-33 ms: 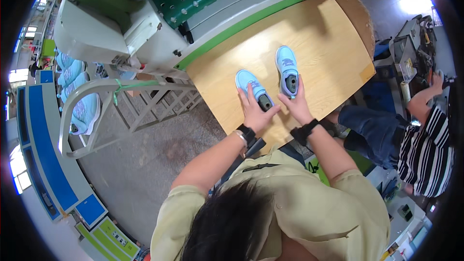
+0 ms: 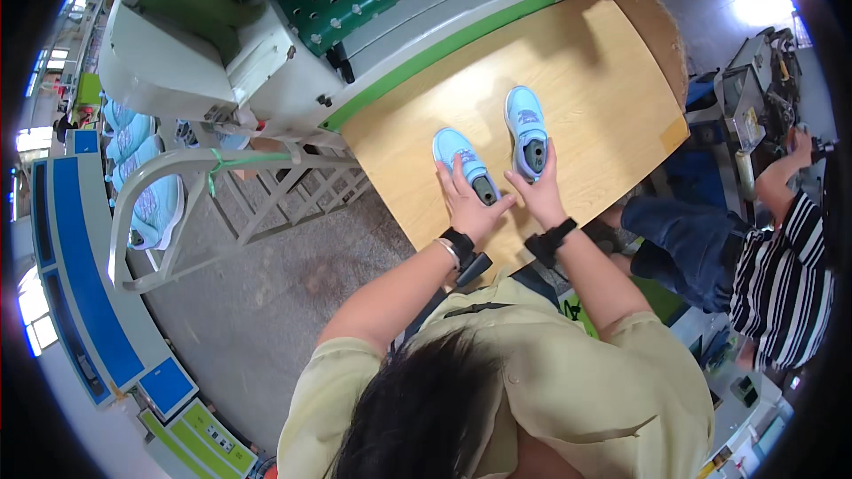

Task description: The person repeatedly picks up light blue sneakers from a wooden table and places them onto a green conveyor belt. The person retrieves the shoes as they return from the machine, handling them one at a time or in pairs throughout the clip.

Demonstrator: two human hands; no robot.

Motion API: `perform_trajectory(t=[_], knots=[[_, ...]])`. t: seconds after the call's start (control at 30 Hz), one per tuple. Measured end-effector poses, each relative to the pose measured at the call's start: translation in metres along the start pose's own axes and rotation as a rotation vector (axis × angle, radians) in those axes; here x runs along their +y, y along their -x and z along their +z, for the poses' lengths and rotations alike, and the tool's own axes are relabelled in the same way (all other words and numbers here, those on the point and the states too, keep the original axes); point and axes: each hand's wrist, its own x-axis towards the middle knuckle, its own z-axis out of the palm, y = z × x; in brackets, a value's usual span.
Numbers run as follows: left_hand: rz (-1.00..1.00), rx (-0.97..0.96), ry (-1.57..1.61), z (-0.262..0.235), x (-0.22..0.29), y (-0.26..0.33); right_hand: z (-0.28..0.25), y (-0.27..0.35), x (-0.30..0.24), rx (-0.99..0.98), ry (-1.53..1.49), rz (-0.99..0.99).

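In the head view, the left hand [image 2: 470, 210] is grasping the heel of the left shoe [image 2: 456, 149], fingers lying along its outer side, thumb spreading behind it; the right hand [image 2: 540, 197] is straddling the heel of the right shoe [image 2: 526, 115], fingers touching its right side, thumb lying by its left; how firmly either is pressing, I cannot tell; both shoes are resting on the table [image 2: 603, 62], standing apart, toes pointing toward the machine [image 2: 426, 58], dark inserts [image 2: 533, 154] showing in their openings; compared with the picture just before, the right hand and its black band [image 2: 550, 242] are shifting slightly leftward, while the shoes are staying almost in place; that is suggesting a small easing of the grip, the pair seemingly keeping its layout.
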Motion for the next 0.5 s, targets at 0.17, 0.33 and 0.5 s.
perform_trajectory(t=[0.17, 0.33, 0.5], knots=[[0.098, 0.119, 0.122, -0.01, -0.001, -0.04, 0.006, -0.031, -0.017, 0.143, -0.1, 0.086], [-0.137, -0.048, 0.811, -0.111, 0.097, -0.073, -0.017, -0.081, -0.097, 0.114, -0.215, -0.194], [0.391, 0.395, 0.363, -0.204, 0.17, -0.145, -0.009, -0.187, -0.243, 0.221, -0.203, -0.627]])
